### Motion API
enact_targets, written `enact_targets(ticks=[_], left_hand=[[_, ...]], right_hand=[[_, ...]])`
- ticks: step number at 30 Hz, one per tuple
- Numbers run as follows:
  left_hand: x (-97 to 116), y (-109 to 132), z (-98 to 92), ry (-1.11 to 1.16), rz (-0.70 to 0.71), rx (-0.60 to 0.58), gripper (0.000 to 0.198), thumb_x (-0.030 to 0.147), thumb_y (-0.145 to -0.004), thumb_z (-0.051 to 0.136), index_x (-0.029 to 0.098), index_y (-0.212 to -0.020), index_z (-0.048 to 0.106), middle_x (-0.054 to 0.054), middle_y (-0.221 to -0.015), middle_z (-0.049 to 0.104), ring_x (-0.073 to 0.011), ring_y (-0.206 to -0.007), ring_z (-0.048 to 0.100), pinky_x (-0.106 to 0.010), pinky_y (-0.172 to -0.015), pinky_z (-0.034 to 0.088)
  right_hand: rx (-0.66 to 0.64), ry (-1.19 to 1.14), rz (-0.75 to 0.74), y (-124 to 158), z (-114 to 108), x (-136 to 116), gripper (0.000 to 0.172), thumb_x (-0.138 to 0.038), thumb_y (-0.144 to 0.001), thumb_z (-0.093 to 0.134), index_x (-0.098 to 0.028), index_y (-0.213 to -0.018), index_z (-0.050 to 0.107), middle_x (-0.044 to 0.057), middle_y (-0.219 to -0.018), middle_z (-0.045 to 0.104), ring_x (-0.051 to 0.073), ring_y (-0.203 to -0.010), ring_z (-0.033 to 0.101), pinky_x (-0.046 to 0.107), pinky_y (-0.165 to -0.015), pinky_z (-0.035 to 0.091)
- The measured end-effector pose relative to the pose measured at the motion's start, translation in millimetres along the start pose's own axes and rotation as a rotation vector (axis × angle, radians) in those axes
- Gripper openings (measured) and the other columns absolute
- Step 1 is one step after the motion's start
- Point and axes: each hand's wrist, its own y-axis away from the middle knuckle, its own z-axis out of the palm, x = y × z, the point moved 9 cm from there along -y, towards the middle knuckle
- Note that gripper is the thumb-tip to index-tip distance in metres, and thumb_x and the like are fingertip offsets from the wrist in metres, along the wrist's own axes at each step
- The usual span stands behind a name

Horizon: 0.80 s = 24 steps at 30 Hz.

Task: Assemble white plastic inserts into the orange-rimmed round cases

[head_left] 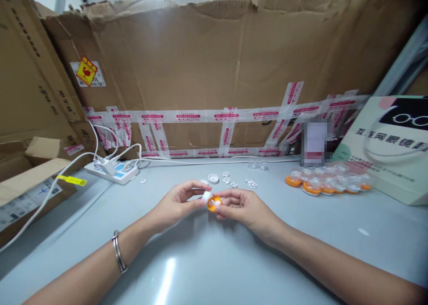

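Observation:
Near the middle of the grey table my left hand [185, 201] pinches a small white round piece [207, 196] between thumb and fingers. Beside it, my right hand [241, 207] grips an orange round cap [214, 204] tilted on its edge, with white parts showing inside. The white piece and the cap are side by side; I cannot tell whether they touch. Just beyond the hands lie a white ring-shaped cap [213, 179] and several flat white cut-out pieces [226, 179], with another cut-out piece [251, 183] further right.
At the right sits a cluster of clear-domed pieces with orange and white bases [327, 182]. Behind them stand a blurred phone [313, 142] and a paper bag [384, 153]. Clear domes [257, 164] lie at the back. A power strip [115, 173] and cardboard boxes [187, 64] border the table.

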Motion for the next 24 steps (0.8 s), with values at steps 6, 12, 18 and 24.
enact_targets(ticks=[6,12,18,24], left_hand=[[4.8,0.2,2.6,-0.006,0.019,-0.011,0.024,0.022,-0.079,0.060,0.019,-0.102,0.056,-0.007,-0.114,0.055,-0.0201,-0.110,0.049,-0.038,-0.096,0.037],[6.3,1.3,10.2,-0.038,0.026,-0.061,0.028,0.023,-0.079,0.059,0.019,-0.106,0.055,-0.008,-0.115,0.055,-0.0211,-0.109,0.050,-0.040,-0.096,0.037],[12.1,3.3,12.3,-0.162,0.118,-0.065,0.026,0.017,-0.081,0.053,0.018,-0.107,0.055,-0.009,-0.112,0.052,-0.0204,-0.109,0.048,-0.038,-0.094,0.040],[20.6,6.1,16.3,-0.316,0.195,-0.057,0.026,0.012,-0.083,0.050,0.018,-0.107,0.055,-0.008,-0.108,0.053,-0.0193,-0.105,0.049,-0.034,-0.087,0.045]], right_hand=[[-0.001,0.004,-0.012,-0.5,0.2,-0.9,0.038,-0.035,-0.057,0.076,-0.018,-0.088,0.064,-0.002,-0.068,0.067,0.014,-0.066,0.065,0.032,-0.077,0.051],[-0.016,-0.001,-0.014,0.4,0.6,2.5,0.040,-0.037,-0.058,0.075,-0.016,-0.090,0.062,0.001,-0.073,0.068,0.015,-0.070,0.066,0.034,-0.078,0.051],[-0.024,-0.016,-0.055,-0.1,1.8,-0.2,0.038,-0.036,-0.058,0.075,-0.016,-0.089,0.063,-0.002,-0.066,0.065,0.014,-0.067,0.065,0.033,-0.076,0.050],[-0.011,-0.033,-0.065,0.8,2.8,-2.2,0.036,-0.034,-0.057,0.076,-0.017,-0.086,0.061,-0.003,-0.066,0.064,0.013,-0.065,0.063,0.031,-0.074,0.048]])
